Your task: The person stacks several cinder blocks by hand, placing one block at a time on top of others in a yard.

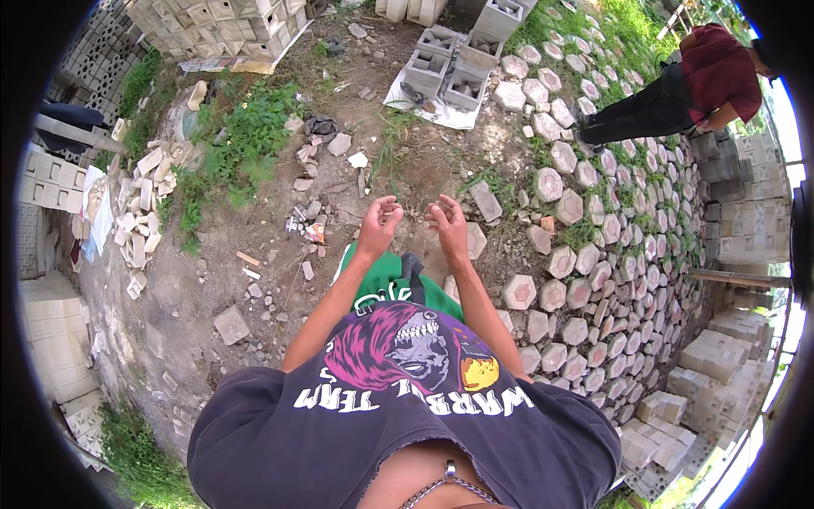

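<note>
Bare earth ground point(203, 293) spreads under everything, scattered with grit and rubble. A tall stack of pale hollow blocks point(222, 30) stands at the upper left. Rows of hexagonal pavers point(579, 293), many with reddish centres, cover the right side among grass. At the upper right stands another person point(721, 72) in a dark red top and black trousers. Several grey concrete blocks point(469, 78) sit on a pale sheet point(462, 119) at the top, and leafy green plants point(250, 136) grow left of them. Green shorts point(394, 276) show below the wearer's hands. The left hand point(381, 222) and right hand point(447, 219) are raised side by side, apart, fingers loosely bent and parted, gripping nothing visible. Just right of the right hand in view lie a single paver point(476, 242), partly hidden by the forearm, and a grey brick point(486, 202). A small white stone point(358, 159) lies beyond the left hand.
</note>
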Demonstrator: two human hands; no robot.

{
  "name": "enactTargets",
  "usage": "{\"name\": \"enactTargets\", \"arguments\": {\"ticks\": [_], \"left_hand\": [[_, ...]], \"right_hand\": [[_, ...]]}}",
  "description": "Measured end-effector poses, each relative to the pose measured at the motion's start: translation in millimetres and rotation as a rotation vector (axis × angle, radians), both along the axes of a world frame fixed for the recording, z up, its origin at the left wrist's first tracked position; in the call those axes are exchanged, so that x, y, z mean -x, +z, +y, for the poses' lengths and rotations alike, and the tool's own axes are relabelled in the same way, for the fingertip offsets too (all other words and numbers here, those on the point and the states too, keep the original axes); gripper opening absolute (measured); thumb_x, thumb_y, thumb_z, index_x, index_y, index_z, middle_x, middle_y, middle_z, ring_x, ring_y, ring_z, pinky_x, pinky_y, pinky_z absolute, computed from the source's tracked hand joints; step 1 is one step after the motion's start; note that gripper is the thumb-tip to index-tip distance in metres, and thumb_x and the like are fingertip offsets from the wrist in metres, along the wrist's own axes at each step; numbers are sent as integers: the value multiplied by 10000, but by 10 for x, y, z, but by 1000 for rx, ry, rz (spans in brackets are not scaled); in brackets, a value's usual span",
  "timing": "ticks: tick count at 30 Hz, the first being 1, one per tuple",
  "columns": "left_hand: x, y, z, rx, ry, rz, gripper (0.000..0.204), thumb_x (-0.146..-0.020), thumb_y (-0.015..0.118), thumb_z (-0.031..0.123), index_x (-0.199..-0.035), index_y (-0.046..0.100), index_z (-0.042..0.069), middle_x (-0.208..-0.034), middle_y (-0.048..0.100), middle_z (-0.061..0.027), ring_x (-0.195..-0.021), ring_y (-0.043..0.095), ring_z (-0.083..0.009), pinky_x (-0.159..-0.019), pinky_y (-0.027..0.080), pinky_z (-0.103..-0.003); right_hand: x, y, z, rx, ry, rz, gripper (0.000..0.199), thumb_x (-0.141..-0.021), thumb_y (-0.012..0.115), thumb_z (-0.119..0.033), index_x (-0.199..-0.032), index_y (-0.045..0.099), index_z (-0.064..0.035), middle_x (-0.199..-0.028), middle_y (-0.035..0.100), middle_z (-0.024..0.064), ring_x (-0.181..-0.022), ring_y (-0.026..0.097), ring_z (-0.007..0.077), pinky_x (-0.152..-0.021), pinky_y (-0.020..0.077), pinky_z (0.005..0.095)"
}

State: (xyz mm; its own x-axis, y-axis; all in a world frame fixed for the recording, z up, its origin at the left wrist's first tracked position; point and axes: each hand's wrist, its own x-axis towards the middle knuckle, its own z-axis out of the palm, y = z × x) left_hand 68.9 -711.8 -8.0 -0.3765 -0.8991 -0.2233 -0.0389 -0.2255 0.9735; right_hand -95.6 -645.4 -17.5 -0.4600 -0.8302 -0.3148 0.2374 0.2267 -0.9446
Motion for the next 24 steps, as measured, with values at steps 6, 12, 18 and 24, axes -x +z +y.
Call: {"name": "enactTargets", "arguments": {"ticks": [6,12,18,24], "left_hand": [[396,-137,-713,-39,-57,-63,394,-897,621,190,-1217,498,-5,-1078,623,-119,-963,604,-175,-843,489,-302],[944,-222,-1710,-92,-127,-37,389,-895,625,193,-1210,510,-3,-1076,625,-117,-970,600,-173,-840,488,-306],[1485,120,-2891,-62,-240,-42,372,-894,627,190,-1189,523,-10,-1075,627,-114,-977,602,-173,-847,489,-304],[1752,281,-3828,-97,-228,-30,368,-898,616,184,-1198,511,-1,-1077,626,-113,-978,600,-172,-851,484,-303]], "right_hand": [[310,-110,-501,-87,-65,-73,465,-908,602,-218,-1304,447,-30,-1087,613,97,-921,611,156,-741,495,294],[771,-172,-1391,-128,-132,-58,468,-911,600,-212,-1308,429,-32,-1113,633,109,-899,624,152,-721,507,284],[1217,193,-2461,-192,-172,63,455,-908,602,-223,-1297,448,-44,-1102,633,99,-907,618,152,-729,503,291],[1479,605,-3241,-209,-201,-23,458,-914,594,-237,-1300,447,-40,-1101,634,92,-930,617,167,-768,504,319]]}}
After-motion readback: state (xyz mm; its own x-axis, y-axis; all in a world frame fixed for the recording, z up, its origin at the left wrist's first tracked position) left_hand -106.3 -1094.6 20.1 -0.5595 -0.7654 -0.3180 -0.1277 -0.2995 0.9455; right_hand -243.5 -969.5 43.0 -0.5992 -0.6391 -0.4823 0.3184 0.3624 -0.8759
